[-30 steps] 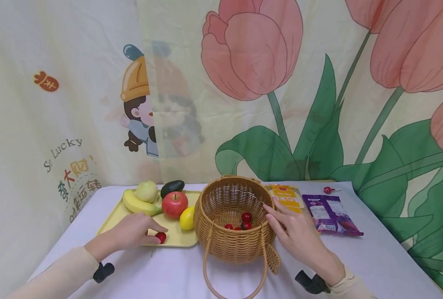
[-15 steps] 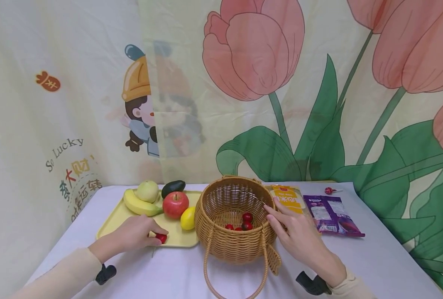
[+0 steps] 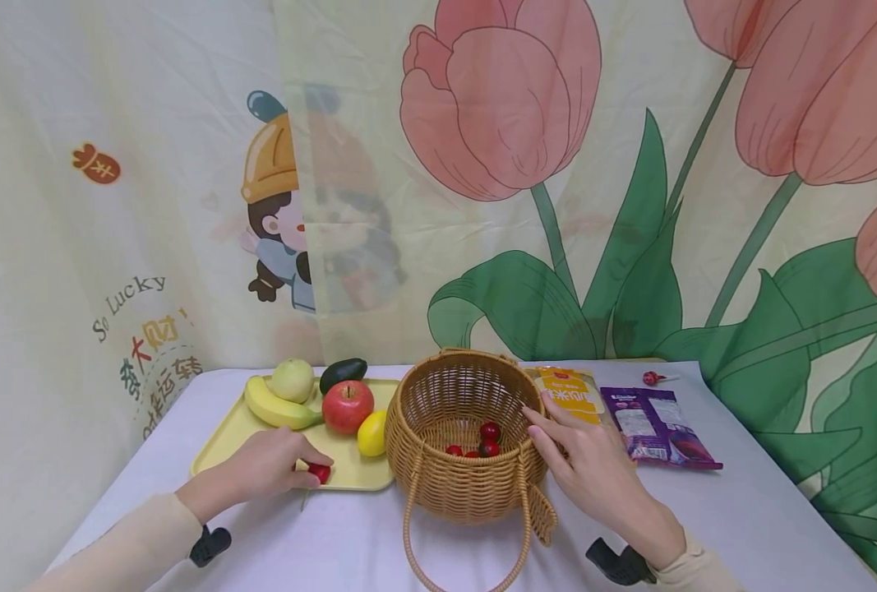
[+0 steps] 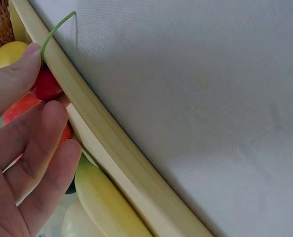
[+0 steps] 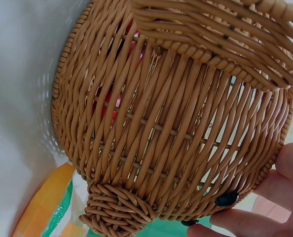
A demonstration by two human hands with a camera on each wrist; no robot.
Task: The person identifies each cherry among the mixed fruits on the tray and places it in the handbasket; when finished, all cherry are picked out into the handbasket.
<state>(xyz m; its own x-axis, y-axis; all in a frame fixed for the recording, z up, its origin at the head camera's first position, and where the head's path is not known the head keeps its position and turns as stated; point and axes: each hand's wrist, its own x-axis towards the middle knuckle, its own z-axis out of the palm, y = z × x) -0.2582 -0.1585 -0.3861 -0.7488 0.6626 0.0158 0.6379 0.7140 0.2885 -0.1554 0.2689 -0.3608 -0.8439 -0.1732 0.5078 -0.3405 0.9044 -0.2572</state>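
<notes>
Over the near edge of a yellow tray (image 3: 216,444), my left hand (image 3: 271,464) pinches a red cherry (image 3: 320,473) between thumb and fingers. In the left wrist view the cherry's green stem (image 4: 53,32) sticks out past the thumb tip. My right hand (image 3: 593,456) rests on the right rim of a round wicker basket (image 3: 460,485), its fingers fairly straight. Several more cherries (image 3: 489,431) lie inside the basket. In the right wrist view my fingertips touch the basket's woven side (image 5: 166,123); its weave partly hides the cherries.
On the tray lie a banana (image 3: 279,404), a pale green round fruit (image 3: 293,380), a dark avocado-like fruit (image 3: 343,375), an apple (image 3: 348,407) and a lemon (image 3: 372,433). Right of the basket are a yellow packet (image 3: 567,393), a purple packet (image 3: 660,423) and a lollipop (image 3: 653,378).
My left hand has shifted slightly right, and its thumb covers more of the cherry. The right hand and the basket have stayed in place.
</notes>
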